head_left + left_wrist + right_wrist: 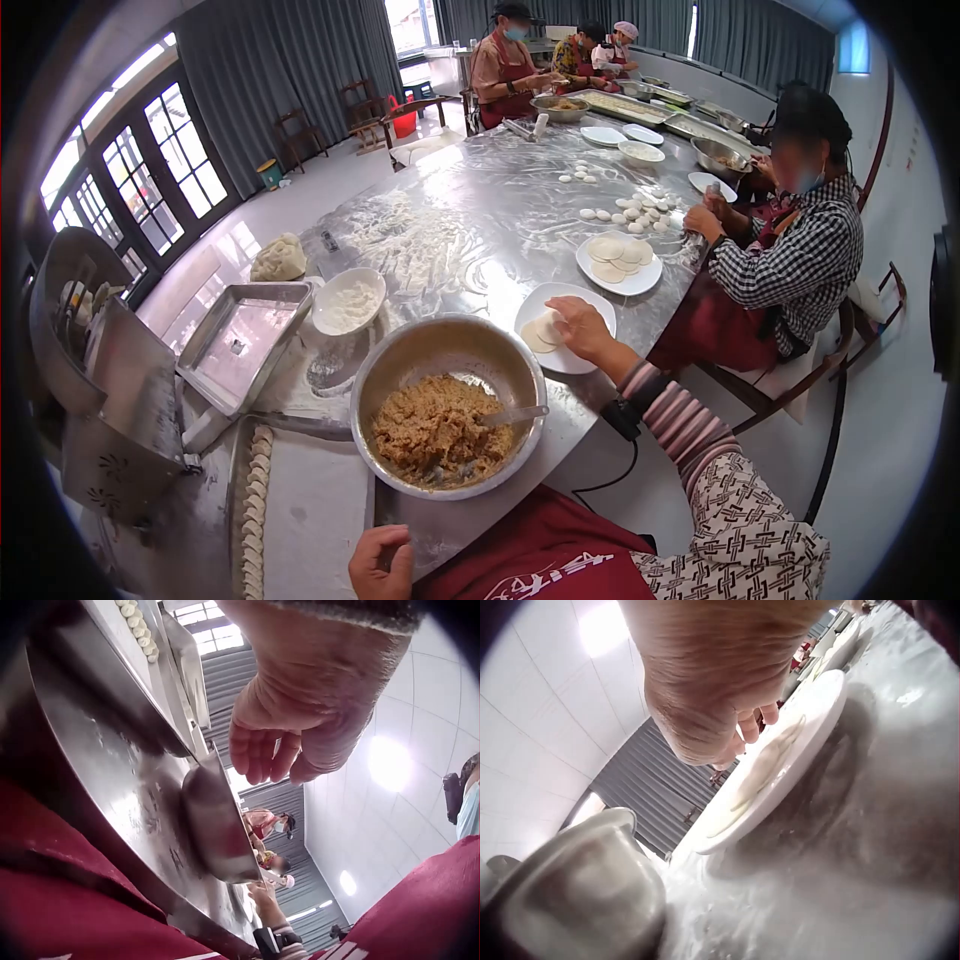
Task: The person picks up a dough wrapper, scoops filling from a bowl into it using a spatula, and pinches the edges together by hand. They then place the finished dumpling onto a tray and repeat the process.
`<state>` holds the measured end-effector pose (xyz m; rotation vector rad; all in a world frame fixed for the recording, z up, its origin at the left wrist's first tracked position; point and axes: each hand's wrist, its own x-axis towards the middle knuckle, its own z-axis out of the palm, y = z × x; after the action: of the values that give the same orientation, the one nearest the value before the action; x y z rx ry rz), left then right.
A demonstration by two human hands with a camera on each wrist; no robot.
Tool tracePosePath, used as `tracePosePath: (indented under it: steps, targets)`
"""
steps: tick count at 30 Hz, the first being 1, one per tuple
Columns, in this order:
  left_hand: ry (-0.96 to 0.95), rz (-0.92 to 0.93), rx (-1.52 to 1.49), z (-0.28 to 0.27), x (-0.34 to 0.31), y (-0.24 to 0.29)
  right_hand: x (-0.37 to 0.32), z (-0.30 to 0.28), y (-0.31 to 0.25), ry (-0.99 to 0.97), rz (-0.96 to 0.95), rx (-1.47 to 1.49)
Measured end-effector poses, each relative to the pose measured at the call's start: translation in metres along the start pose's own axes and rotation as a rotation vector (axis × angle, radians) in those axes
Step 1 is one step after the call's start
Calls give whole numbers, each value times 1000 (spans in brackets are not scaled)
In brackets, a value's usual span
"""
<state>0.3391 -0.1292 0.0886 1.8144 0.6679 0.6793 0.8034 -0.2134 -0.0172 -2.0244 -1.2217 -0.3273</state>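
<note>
I have the right hand (582, 328) at the dumpling wrappers (541, 336) on a white plate (572, 361); whether its fingertips pinch one, I can't tell. My left hand (382, 563) hangs loosely curled, grasping nothing. The steel bowl (364, 400) of minced filling (430, 425) stands beside the plate, presumably for short reaches, its spoon (515, 415) handle pointing right, probably for easy scooping.

The shiny metal bench (480, 185) is streaked with flour (405, 240). On it stand a steel bowl (408, 354), a white bowl (326, 313) just beside it, and two neighbouring plates (576, 359). Loose dough pieces (637, 213) lie beyond the plates; a dough lump (279, 258) sits near the white bowl.
</note>
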Motion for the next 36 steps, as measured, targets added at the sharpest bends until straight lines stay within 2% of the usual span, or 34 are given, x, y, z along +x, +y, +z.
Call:
tracePosePath:
  steps: [1, 4, 5, 8, 10, 13, 17, 19, 22, 31, 36]
  targets:
    - [1, 2, 2, 3, 1, 1, 3, 9, 6, 3, -1, 2]
    - [-76, -15, 9, 7, 7, -5, 12, 13, 1, -259, -100, -268]
    - [-85, 1, 5, 8, 8, -7, 11, 17, -1, -130, -168, -267]
    - [-94, 8, 11, 12, 11, -7, 15, 15, 1, -128, -191, -339]
    - [-94, -3, 10, 14, 12, -3, 20, 13, 0, -222, -179, -423]
    - [-86, -17, -2, 15, 13, -1, 28, 5, -2, -304, -100, -327]
    - [-73, -19, -44, 16, 13, 2, 34, 4, 1, -303, -92, -254]
    - [-78, 2, -34, 15, 14, 2, 34, 9, 8, -375, -86, -141]
    - [-90, 25, -22, 15, 15, 4, 29, 7, 2, -362, -148, -186]
    - [-125, 65, -19, 16, 20, 9, 20, -15, -16, -362, -176, -342]
    - [-145, 93, -5, 16, 21, 9, 12, -25, -4, -339, -121, -212]
